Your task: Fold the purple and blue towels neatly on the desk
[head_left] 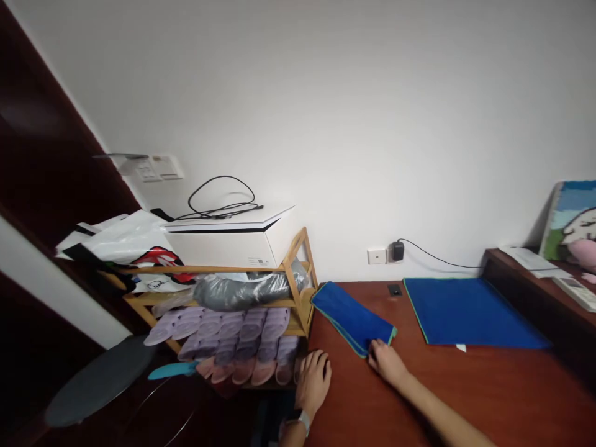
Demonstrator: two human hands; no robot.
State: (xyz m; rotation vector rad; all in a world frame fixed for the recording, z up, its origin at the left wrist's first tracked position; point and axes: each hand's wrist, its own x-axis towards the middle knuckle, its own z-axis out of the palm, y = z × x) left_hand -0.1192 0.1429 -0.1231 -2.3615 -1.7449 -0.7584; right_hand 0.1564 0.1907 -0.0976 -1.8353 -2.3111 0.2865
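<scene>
The folded blue cloth lies at the far left corner of the worktop, its long axis slanting from that corner inward, toward the near right. Its near end meets the right hand, so from those fingers the cloth runs away and to the left. The right hand is the nearer one; its fingers are bent in at the near right corner of the cloth, and I cannot tell whether they pinch the fabric or only press on it. The left hand rests at the worktop's left edge, apart from the cloth, its fingers loosely extended with nothing visible in them.

The cloth is soft and matte, folded into a narrow oblong, with a bright green trim that shows layers along its near side. A second blue cloth, with similar trim, is spread flat by the far edge, toward the right, a white tag sticking out from its near side. The worktop is smooth, reddish brown and wood-like. Beyond its left edge, a pale wooden rack carries ridged lilac slippers.
</scene>
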